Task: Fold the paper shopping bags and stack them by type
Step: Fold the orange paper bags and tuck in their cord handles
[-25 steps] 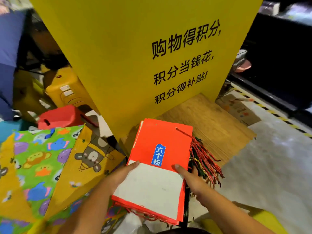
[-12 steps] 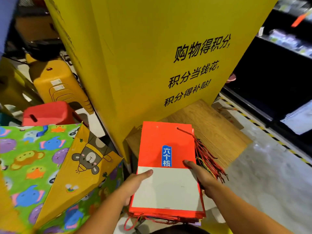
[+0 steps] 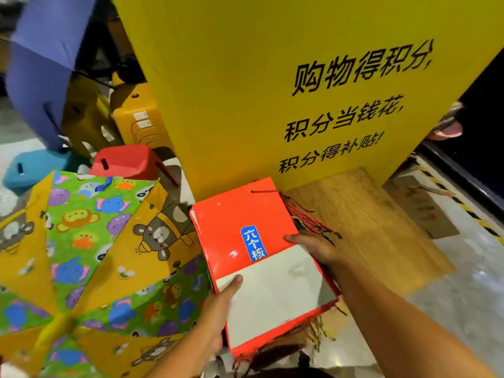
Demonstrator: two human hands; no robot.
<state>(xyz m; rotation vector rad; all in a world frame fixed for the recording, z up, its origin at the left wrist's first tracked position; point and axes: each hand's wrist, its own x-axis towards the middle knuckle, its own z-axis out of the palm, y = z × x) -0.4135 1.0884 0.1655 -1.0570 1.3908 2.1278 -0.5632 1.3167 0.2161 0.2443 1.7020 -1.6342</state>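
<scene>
A stack of flat-folded red paper bags [image 3: 245, 219] lies in front of me, its top bag red with a blue label and a white lower panel. Red and dark cord handles [image 3: 308, 219] stick out at the stack's right side. My left hand [image 3: 221, 309] grips the stack's left edge, thumb on the white panel. My right hand [image 3: 313, 249] holds the right edge, thumb on top, fingers hidden underneath among the cords. The stack sits over the near corner of a low wooden platform [image 3: 368, 219].
A big yellow sign board [image 3: 245, 91] with black characters stands right behind the stack. An open cartoon-print umbrella [image 3: 81, 255] fills the left. Red [image 3: 128, 162], blue [image 3: 32, 167] and yellow stools [image 3: 139, 115] stand behind it. A cardboard box [image 3: 420, 205] lies on the grey floor at right.
The stack has turned a little, its near end swinging right. My left hand slid down toward the near left edge. My head moved closer and shifted the view.
</scene>
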